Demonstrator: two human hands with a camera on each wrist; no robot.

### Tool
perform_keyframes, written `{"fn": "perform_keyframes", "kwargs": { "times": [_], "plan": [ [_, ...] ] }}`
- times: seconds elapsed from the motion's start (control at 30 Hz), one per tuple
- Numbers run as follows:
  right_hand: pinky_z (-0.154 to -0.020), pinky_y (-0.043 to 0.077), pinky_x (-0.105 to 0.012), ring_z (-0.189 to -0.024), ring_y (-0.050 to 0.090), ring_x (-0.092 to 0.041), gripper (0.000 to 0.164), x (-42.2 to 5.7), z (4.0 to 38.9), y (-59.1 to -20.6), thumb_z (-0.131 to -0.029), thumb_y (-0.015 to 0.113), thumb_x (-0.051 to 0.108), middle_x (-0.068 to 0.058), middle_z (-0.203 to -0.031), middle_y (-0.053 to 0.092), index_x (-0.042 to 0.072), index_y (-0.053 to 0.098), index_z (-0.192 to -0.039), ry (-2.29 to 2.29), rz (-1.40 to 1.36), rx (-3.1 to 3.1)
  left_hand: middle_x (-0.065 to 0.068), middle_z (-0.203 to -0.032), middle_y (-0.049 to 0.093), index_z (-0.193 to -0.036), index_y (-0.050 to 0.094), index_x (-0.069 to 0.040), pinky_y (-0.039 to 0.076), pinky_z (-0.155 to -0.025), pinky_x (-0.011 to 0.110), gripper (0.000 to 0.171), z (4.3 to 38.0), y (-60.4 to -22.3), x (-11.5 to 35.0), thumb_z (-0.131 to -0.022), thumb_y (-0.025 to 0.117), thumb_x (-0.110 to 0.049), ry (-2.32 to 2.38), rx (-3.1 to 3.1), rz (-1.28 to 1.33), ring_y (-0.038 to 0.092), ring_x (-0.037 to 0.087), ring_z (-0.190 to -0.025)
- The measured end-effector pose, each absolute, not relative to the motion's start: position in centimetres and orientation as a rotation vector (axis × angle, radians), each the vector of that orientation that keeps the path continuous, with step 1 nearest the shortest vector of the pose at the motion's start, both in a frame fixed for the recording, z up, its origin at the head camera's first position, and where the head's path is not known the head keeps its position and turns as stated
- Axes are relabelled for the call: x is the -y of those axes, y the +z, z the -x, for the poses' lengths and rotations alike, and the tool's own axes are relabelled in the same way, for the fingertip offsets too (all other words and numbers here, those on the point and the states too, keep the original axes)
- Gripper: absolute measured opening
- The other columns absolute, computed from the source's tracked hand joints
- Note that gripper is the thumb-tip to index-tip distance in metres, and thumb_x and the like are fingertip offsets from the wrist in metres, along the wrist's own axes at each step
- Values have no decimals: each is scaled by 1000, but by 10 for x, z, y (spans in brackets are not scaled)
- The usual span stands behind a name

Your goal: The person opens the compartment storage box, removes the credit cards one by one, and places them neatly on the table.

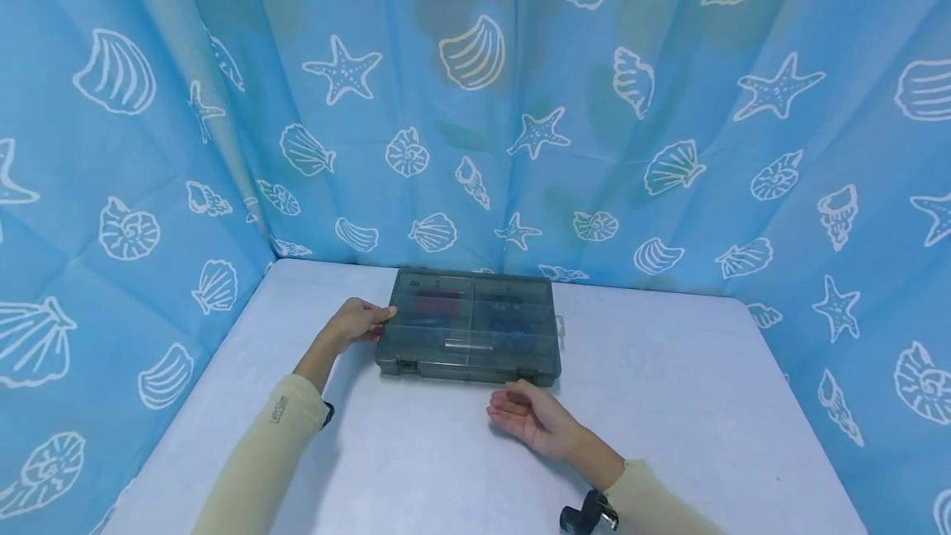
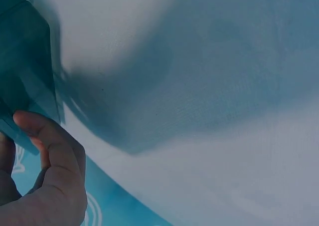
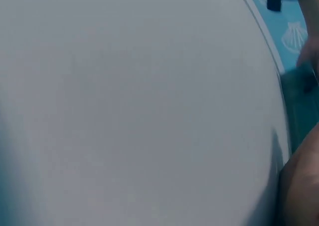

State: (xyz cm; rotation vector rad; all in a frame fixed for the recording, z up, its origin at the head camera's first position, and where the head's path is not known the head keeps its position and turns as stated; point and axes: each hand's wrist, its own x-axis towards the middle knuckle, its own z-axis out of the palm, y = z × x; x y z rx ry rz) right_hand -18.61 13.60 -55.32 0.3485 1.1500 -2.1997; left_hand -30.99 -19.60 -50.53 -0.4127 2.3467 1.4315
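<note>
A dark translucent plastic compartment box (image 1: 434,343) lies on the table toward the back, its lid down. Through the lid show a reddish item (image 1: 438,305) at the left and bluish ones at the right. Two latches line its front side, one of them a dark right latch (image 1: 527,375). My left hand (image 1: 357,322) grips the box's left side; in the left wrist view the thumb and fingers pinch the box edge (image 2: 30,101). At the front right corner, my right hand (image 1: 537,421) has its fingers loosely extended, fingertips close under the right latch, holding nothing.
A white-covered table (image 1: 416,469) carries the box. Blue curtains (image 1: 461,122) printed with white shells and starfish rise behind the table and along both sides. A small clear tab (image 1: 560,326) sticks out from the box's right side.
</note>
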Motion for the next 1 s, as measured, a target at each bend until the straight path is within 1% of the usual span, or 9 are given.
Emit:
{"fn": "perform_keyframes", "kwargs": {
  "times": [0.13,0.3,0.37,0.43,0.5,0.6,0.7,0.87,1.0],
  "plan": [
    [-95,50,-39,-98,68,-27,34,-100,181,-550,-99,53,17,-16,-98,69,-12,54,-117,-2096,-269,-1110,18,-121,60,-127,58,5,55,-83,36,54,312,-504,198,-93,67,-36,1398,-2387,414,61,29,-104],
    [-96,49,-38,-104,66,-29,41,-46,194,-543,-99,56,20,-17,-101,66,-13,52,-123,-2088,-197,-1079,20,-119,62,-121,61,5,56,-82,39,50,316,-506,193,-93,67,-35,1420,-2447,422,64,31,-102],
    [-97,49,-38,-103,66,-28,41,-25,200,-541,-99,57,20,-17,-102,65,-13,52,-122,-2118,-194,-1053,20,-118,63,-120,61,6,56,-81,39,49,317,-509,191,-93,67,-34,1435,-2459,435,64,31,-101],
    [-96,49,-37,-99,66,-25,41,-6,205,-540,-99,58,22,-16,-100,64,-12,52,-121,-2147,-203,-1025,20,-117,64,-120,62,5,57,-79,38,49,319,-513,190,-92,68,-35,1443,-2459,461,65,31,-100],
    [-94,51,-35,-93,68,-22,38,8,209,-542,-99,57,24,-14,-97,64,-10,55,-116,-2170,-228,-1001,20,-117,64,-120,62,6,57,-79,38,50,319,-515,189,-92,69,-35,1443,-2455,482,66,30,-100],
    [-89,53,-32,-88,68,-19,31,18,215,-547,-100,55,24,-12,-92,64,-6,59,-106,-2215,-250,-969,20,-117,65,-120,62,6,57,-79,39,50,319,-515,186,-92,69,-34,1443,-2447,480,66,30,-100],
    [-87,54,-31,-86,69,-19,25,23,220,-552,-101,52,21,-10,-88,65,-1,61,-97,-2260,-258,-950,19,-116,65,-119,64,5,57,-80,39,48,317,-513,184,-92,69,-34,1443,-2447,470,65,30,-99],
    [-89,54,-35,-86,69,-21,20,29,220,-554,-98,48,14,-10,-88,64,-1,60,-99,-2279,-294,-992,18,-114,65,-117,65,3,56,-81,40,45,318,-511,186,-92,69,-34,1432,-2453,475,66,29,-98],
    [-89,54,-39,-85,69,-23,21,35,218,-556,-96,45,10,-9,-84,63,-4,61,-99,-2230,-340,-1092,18,-114,65,-117,65,4,57,-80,40,45,318,-512,191,-92,68,-34,1439,-2456,469,66,29,-98]
  ]
}}
